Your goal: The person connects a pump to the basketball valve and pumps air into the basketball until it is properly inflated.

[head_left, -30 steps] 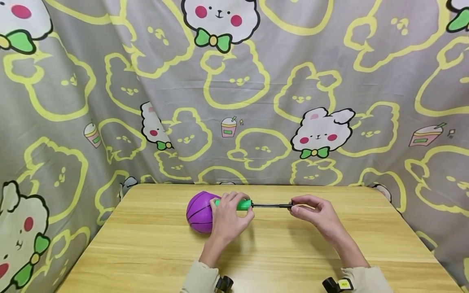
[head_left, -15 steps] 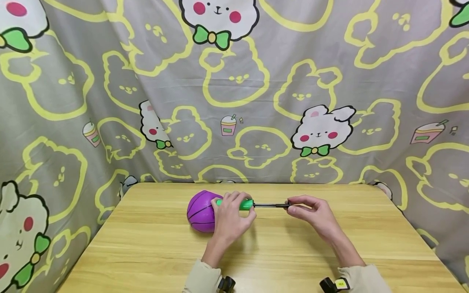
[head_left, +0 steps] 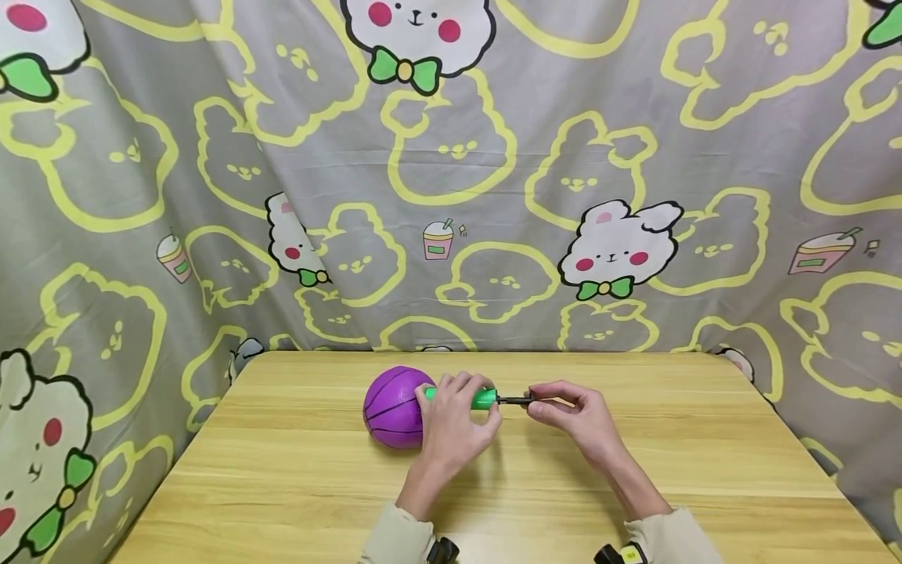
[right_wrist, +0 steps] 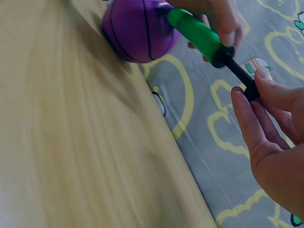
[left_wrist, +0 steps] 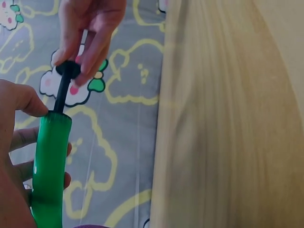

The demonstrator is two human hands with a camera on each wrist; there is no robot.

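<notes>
A purple ball (head_left: 395,407) with black seams rests on the wooden table. Against its right side lies the end of a green hand pump (left_wrist: 51,161), held roughly level above the tabletop. My left hand (head_left: 454,423) wraps its fingers round the green barrel. With thumb and fingers, my right hand (head_left: 578,419) pinches the black handle (right_wrist: 251,91) at the end of the pump's rod. A short length of black rod (right_wrist: 237,70) shows between barrel and handle. Where the pump meets the ball is mostly hidden by my left hand.
The light wooden table (head_left: 268,486) spreads out under both hands. Behind it and at its sides hangs a grey curtain (head_left: 486,188) printed with yellow outlines and white cartoon animals.
My right hand has moved left toward the barrel, and much less of the rod shows. My left hand and the ball have shifted slightly right.
</notes>
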